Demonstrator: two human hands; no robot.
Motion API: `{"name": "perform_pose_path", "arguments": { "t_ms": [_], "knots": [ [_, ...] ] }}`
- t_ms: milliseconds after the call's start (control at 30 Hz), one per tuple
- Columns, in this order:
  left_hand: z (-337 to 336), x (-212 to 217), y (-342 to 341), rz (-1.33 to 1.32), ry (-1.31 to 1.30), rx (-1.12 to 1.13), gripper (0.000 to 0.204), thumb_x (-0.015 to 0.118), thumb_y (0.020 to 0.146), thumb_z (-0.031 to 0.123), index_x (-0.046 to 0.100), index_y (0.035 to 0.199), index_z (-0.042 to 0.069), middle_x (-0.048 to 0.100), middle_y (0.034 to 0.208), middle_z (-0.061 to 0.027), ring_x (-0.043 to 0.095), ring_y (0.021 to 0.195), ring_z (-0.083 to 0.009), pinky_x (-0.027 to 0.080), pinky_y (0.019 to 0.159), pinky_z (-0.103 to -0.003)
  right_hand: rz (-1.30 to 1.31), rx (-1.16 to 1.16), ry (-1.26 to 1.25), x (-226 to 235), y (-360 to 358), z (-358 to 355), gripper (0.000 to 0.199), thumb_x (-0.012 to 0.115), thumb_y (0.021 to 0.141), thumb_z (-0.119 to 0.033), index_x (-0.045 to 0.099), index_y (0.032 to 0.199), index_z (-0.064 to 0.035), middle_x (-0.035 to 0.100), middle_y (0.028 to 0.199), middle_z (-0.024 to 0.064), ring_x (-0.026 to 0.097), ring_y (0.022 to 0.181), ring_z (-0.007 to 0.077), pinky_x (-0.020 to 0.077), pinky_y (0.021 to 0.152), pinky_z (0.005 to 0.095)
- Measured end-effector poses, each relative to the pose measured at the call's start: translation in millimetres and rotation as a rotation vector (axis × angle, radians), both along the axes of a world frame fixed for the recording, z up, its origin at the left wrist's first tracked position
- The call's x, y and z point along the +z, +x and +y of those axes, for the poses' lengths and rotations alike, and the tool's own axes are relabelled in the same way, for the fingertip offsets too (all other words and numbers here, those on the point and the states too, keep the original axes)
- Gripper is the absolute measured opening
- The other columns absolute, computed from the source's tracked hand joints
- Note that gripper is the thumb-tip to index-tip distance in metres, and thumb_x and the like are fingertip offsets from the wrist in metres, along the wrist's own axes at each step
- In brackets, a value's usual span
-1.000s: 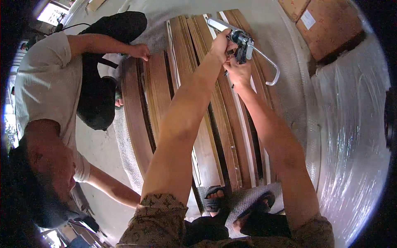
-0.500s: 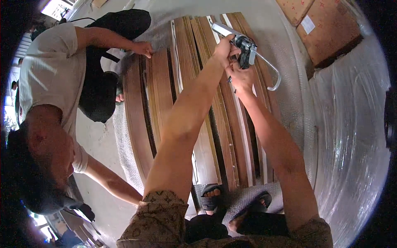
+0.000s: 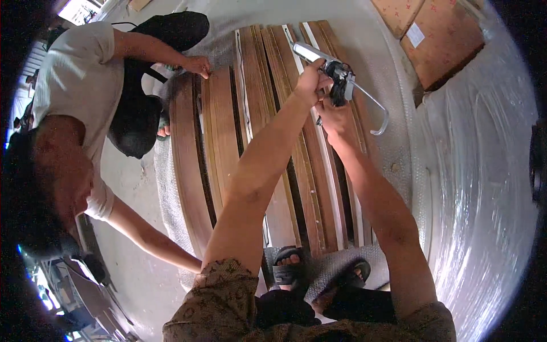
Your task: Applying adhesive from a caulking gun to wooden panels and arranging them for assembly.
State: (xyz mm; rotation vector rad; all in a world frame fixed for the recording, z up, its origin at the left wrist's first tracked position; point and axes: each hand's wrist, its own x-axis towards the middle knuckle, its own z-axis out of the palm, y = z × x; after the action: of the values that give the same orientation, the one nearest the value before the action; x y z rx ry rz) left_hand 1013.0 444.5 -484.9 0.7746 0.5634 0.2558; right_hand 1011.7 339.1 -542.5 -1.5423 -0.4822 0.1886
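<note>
A caulking gun (image 3: pixel 338 73) with a silver barrel, dark handle and bent pull rod is held over the far right part of several brown wooden boards (image 3: pixel 256 74). My left hand (image 3: pixel 310 81) is wrapped round it where the barrel meets the frame. Just below, my right hand (image 3: pixel 337 118) grips near the handle and trigger; its fingers are partly hidden. The barrel points to the far left, and the rod sticks out to the right. White strips (image 3: pixel 289 40) run along some boards, and a thin dark line shows on one of them.
At the left a co-worker (image 3: pixel 77 68) crouches, one hand (image 3: pixel 198 66) by the boards' far left end. Bubble wrap (image 3: pixel 168 188) lies under the boards. Cardboard boxes (image 3: pixel 444 43) and a plastic-wrapped stack (image 3: pixel 473 188) stand at the right. My sandalled feet (image 3: pixel 289 267) are at the near edge.
The view has shifted slightly. The co-worker's head and upper body have moved a little. Both my hands keep their hold on the caulking gun, which has barely moved over the boards.
</note>
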Motion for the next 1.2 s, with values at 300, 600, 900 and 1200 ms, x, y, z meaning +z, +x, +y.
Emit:
{"name": "perform_pose_path", "arguments": {
  "t_ms": [300,600,900,1200],
  "knots": [
    [-37.8,4.6,-30.2,0.238,0.002,0.001,0.033,0.049,0.082,0.046,0.059,0.096,0.018,0.060,0.088,0.0009,0.051,0.094,-0.0168,0.030,0.084,-0.050,0.194,0.035,-0.170,23.7,-27.3,-44.8,0.012,0.062,0.081,-0.013,0.061,0.078,-0.0013,0.060,0.062,0.0030,0.054,0.052,0.0113,0.0414,0.046,0.0267],
    [-78.8,14.7,-34.8,0.174,-0.044,-0.047,0.035,0.044,0.086,0.044,0.055,0.109,0.019,0.060,0.093,0.0020,0.048,0.101,-0.0171,0.030,0.087,-0.051,-0.735,0.040,-0.659,-1.3,-13.1,-96.4,0.013,0.062,0.075,-0.014,0.063,0.086,-0.0087,0.060,0.065,0.0064,0.057,0.051,0.0176,0.0460,0.052,0.0293],
    [-90.4,0.9,-60.7,0.087,-0.104,-0.078,0.036,0.045,0.086,0.044,0.055,0.108,0.018,0.062,0.097,0.0001,0.049,0.104,-0.0179,0.028,0.089,-0.055,0.296,0.152,-0.118,64.4,-61.1,-116.2,0.007,0.062,0.079,-0.007,0.058,0.084,-0.0026,0.057,0.067,0.0030,0.054,0.053,0.0109,0.0433,0.050,0.0273],
    [-134.1,24.9,-78.3,0.170,-0.117,0.000,0.033,0.047,0.086,0.043,0.056,0.101,0.014,0.059,0.085,-0.0024,0.054,0.087,-0.0162,0.043,0.071,-0.045,0.109,0.185,-0.463,64.7,-58.8,-163.6,0.031,0.068,0.077,-0.019,0.055,0.097,-0.0004,0.061,0.082,0.0114,0.059,0.071,0.0260,0.0470,0.065,0.0370]
  ]
}}
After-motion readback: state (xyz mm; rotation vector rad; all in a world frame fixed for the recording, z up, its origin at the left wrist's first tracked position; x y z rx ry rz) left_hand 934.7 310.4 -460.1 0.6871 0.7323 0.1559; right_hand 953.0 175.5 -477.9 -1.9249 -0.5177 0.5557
